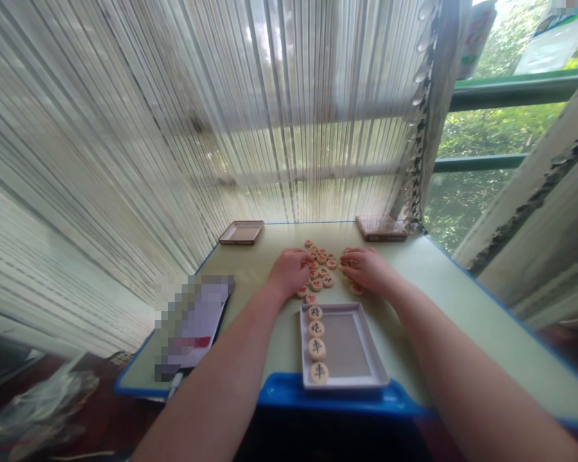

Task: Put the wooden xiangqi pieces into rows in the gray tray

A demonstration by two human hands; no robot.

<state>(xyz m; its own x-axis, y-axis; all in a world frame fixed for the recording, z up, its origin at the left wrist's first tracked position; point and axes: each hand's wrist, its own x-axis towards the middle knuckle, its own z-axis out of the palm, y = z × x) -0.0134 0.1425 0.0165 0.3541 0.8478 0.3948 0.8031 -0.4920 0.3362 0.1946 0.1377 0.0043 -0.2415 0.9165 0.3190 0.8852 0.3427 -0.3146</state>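
A loose cluster of round wooden Chinese chess pieces (316, 284), many with red characters, lies on the pale green tabletop between my hands. My left hand (291, 273) is at the cluster's left edge, its curved fingers against the pieces and partly hiding some. On the other side, my right hand (370, 268) rests palm down over several pieces, fingers loosely bent and slightly apart. Nearer to me is a shallow white box tray (376, 359). Along its left side stands a column of pieces with black characters, among them a chess piece (316, 348) lying face up.
An open shallow box lid (242, 232) sits at the far left of the table, and a flat brown box (383, 228) at the far right. A tablet (207, 314), partly blurred out, lies left of my arm. String curtains (270, 128) hang behind the table.
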